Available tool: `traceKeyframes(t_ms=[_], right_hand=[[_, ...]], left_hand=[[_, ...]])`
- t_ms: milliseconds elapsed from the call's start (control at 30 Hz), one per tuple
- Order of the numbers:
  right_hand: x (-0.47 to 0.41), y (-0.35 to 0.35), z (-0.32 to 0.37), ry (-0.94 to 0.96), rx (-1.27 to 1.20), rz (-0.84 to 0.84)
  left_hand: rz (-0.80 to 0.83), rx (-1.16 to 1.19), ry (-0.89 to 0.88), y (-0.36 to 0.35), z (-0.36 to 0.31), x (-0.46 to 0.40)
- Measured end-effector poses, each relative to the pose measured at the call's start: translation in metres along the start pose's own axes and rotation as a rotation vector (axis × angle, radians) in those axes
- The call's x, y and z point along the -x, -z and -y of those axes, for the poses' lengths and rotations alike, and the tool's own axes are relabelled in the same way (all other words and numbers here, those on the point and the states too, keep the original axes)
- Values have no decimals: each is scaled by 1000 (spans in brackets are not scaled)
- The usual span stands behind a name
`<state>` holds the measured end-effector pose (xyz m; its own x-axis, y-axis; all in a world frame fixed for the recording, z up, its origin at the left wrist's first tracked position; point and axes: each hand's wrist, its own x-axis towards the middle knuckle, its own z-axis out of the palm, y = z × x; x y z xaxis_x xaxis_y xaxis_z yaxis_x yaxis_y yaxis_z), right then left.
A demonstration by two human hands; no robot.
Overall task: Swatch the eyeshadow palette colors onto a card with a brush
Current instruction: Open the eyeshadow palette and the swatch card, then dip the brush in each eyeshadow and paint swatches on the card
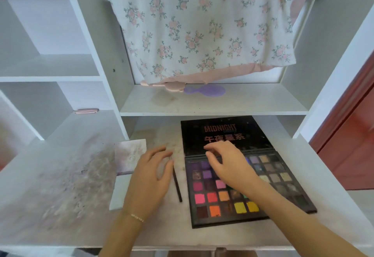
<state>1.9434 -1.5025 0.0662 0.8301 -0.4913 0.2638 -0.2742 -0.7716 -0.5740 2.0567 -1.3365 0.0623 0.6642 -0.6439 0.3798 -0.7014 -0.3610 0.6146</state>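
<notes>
Eyeshadow palette lay open with the right hand loose-fingered above its pans, the brush ungripped just left of it beside the relaxed left hand — swatching seemingly not begun — picking up the brush probably came next.

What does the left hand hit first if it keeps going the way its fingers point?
Probably the brush: the left hand points up and right, fingertips right by the brush's upper end. Beyond lies the open palette. Hand height is unclear.
</notes>
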Motion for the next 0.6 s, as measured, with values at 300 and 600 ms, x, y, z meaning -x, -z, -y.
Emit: traceKeyframes(t_ms=[300, 600], right_hand=[[-16, -64, 48, 69, 381, 123], [-28, -76, 59, -45, 418, 139]], left_hand=[[-125, -187, 448, 33, 47, 47], [-61, -277, 412, 28, 58, 54]])
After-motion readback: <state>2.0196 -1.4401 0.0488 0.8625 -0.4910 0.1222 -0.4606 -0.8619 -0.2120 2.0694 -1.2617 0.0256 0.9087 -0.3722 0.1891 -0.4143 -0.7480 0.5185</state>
